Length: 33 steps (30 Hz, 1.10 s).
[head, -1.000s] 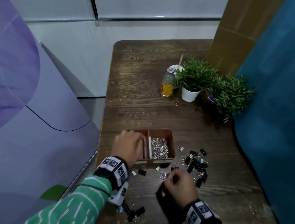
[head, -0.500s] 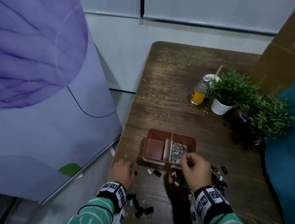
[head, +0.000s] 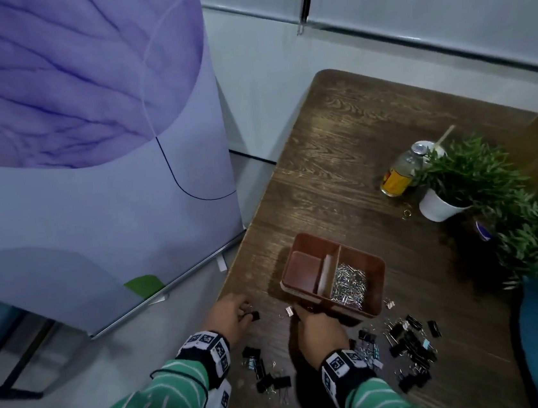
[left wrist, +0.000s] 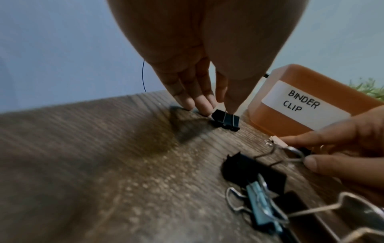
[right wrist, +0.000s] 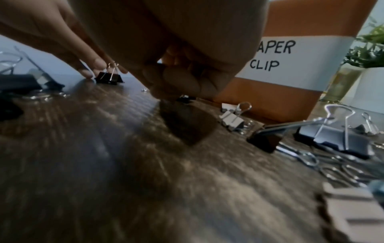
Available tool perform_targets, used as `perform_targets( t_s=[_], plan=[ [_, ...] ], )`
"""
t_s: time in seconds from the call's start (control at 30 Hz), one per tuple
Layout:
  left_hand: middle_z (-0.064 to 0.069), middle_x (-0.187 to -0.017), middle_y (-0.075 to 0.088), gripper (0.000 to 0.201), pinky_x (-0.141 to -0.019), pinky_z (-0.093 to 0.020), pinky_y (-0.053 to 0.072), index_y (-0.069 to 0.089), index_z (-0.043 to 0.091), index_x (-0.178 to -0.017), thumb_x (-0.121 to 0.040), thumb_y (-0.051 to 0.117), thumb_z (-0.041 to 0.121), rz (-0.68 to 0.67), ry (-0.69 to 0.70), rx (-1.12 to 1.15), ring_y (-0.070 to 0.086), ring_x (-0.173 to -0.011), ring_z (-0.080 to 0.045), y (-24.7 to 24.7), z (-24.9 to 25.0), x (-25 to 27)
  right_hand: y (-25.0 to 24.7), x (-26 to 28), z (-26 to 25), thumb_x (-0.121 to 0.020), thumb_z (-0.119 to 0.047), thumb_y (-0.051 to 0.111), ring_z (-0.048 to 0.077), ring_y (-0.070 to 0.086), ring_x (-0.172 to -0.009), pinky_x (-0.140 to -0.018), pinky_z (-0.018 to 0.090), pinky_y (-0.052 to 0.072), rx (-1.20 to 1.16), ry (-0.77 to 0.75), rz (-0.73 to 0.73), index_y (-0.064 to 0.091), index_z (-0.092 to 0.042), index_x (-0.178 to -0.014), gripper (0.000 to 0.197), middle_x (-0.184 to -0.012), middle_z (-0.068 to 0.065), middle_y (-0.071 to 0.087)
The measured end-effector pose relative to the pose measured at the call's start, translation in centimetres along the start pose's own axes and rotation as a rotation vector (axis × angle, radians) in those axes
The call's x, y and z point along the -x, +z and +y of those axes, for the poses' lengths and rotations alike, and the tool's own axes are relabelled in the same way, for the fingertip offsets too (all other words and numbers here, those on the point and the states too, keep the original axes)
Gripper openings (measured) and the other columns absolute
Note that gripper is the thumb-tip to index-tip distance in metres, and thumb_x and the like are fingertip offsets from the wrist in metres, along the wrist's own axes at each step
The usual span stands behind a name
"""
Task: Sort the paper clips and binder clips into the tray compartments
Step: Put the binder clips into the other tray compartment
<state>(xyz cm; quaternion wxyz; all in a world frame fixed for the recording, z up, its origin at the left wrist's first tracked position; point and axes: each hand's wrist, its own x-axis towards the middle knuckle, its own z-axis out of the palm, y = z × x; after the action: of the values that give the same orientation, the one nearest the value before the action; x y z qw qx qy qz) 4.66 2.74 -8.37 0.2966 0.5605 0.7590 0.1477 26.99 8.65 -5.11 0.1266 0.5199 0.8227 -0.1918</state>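
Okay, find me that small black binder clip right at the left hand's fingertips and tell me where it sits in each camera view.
Head: small black binder clip lies on the table, lower centre, at the left hand.
Left wrist: middle of the picture, under the fingertips, left of the tray.
Right wrist: upper left, handles up.
Shared landmark: the brown tray.

Grained wood table (head: 340,168), shiny metal paper clips (head: 348,283), plastic tray (head: 380,295).
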Motion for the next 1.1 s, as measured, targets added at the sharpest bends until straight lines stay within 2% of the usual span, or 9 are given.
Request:
perform_targets(
  t_s=[0.1, 0.27, 0.4, 0.5, 0.63, 0.77, 0.93, 1.03, 1.1],
  plan=[
    [0.003, -0.111, 0.054, 0.037, -0.083, -0.017, 0.040, 0.063, 0.020, -0.122, -0.086, 0.071, 0.017, 0.050, 0.061, 0.053, 0.053, -0.094, -0.009, -0.4, -0.3, 1.9, 0.6, 0.6, -0.2, -0.103, -0.019, 0.036, 0.032, 0.070, -0.094, -0.067, 0.036, 0.046, 0.157, -0.050, 0.014, 0.043, -0.029, -0.145, 0.044, -0.105, 0.007, 0.073],
    [0.014, -0.106, 0.046, 0.037, -0.078, -0.020, 0.045, 0.052, 0.034, -0.120, -0.087, 0.064, 0.023, -0.024, 0.113, 0.036, 0.048, -0.086, -0.001, -0.5, -0.5, 7.4, 0.7, 2.0, 0.2, -0.097, -0.011, 0.042, 0.030, 0.072, -0.094, -0.077, 0.037, 0.055, 0.286, -0.106, -0.020, 0.061, -0.012, -0.120, 0.030, -0.105, 0.007, 0.073],
    [0.015, -0.122, 0.034, 0.062, -0.081, -0.020, 0.047, 0.034, 0.047, -0.137, -0.081, 0.060, 0.047, -0.214, 0.149, -0.109, 0.050, -0.089, -0.003, 0.2, -0.8, 10.0, 0.6, 3.2, 0.1, -0.098, -0.020, 0.042, 0.032, 0.070, -0.098, -0.077, 0.037, 0.054, 0.178, -0.013, -0.046, 0.060, -0.011, -0.117, 0.028, -0.107, 0.010, 0.072],
    [0.006, -0.137, 0.023, 0.075, -0.094, -0.025, 0.047, 0.026, 0.050, -0.144, -0.079, 0.062, 0.060, -0.281, 0.215, -0.250, 0.052, -0.101, -0.012, 1.0, 0.2, 9.7, 0.8, 4.3, 0.0, -0.090, -0.025, 0.049, 0.033, 0.068, -0.104, -0.083, 0.037, 0.054, 0.046, 0.071, -0.088, 0.062, -0.013, -0.112, 0.029, -0.111, 0.011, 0.070],
    [-0.006, -0.149, 0.017, 0.060, -0.101, -0.043, 0.049, 0.033, 0.044, -0.136, -0.085, 0.066, 0.047, -0.342, 0.249, -0.385, 0.050, -0.118, -0.031, 2.3, 1.7, 8.4, 1.4, 5.3, 0.0, -0.085, -0.029, 0.050, 0.033, 0.068, -0.104, -0.085, 0.036, 0.054, -0.056, 0.122, -0.098, 0.066, -0.015, -0.106, 0.029, -0.109, 0.011, 0.071],
    [-0.007, -0.143, 0.026, 0.044, -0.093, -0.040, 0.051, 0.042, 0.029, -0.122, -0.085, 0.066, 0.037, -0.336, 0.274, -0.376, 0.055, -0.107, -0.031, 2.8, 1.7, 7.8, 1.8, 6.2, -0.1, -0.085, -0.038, 0.050, 0.029, 0.069, -0.096, -0.081, 0.036, 0.055, -0.121, 0.145, -0.070, 0.069, -0.018, -0.094, 0.028, -0.098, 0.006, 0.071],
    [-0.001, -0.129, 0.033, 0.031, -0.084, -0.034, 0.051, 0.049, 0.024, -0.107, -0.085, 0.067, 0.035, -0.320, 0.302, -0.316, 0.057, -0.094, -0.022, 1.8, 0.2, 7.9, 1.4, 6.1, -0.5, -0.079, -0.023, 0.062, 0.013, 0.053, -0.064, -0.054, 0.023, 0.039, -0.439, 0.206, 0.048, 0.044, -0.022, -0.061, 0.025, -0.067, -0.005, 0.055],
    [0.002, -0.124, 0.034, 0.024, -0.080, -0.033, 0.049, 0.051, 0.022, -0.103, -0.088, 0.064, 0.036, -0.319, 0.320, -0.289, 0.056, -0.089, -0.020, 1.0, -0.2, 8.0, 1.4, 5.9, -1.5, -0.078, -0.014, 0.062, 0.002, 0.049, -0.061, -0.051, 0.014, 0.033, -0.485, 0.088, 0.077, 0.045, -0.022, -0.065, 0.022, -0.064, -0.010, 0.053],
    [0.002, -0.119, 0.036, 0.019, -0.076, -0.031, 0.047, 0.051, 0.019, -0.098, -0.089, 0.060, 0.034, -0.309, 0.332, -0.255, 0.055, -0.084, -0.018, 0.6, -0.2, 8.1, 1.4, 5.7, -2.5, -0.081, -0.010, 0.056, 0.012, 0.057, -0.073, -0.062, 0.023, 0.044, -0.413, -0.024, 0.070, 0.054, -0.025, -0.077, 0.016, -0.079, -0.006, 0.062]
  ],
)
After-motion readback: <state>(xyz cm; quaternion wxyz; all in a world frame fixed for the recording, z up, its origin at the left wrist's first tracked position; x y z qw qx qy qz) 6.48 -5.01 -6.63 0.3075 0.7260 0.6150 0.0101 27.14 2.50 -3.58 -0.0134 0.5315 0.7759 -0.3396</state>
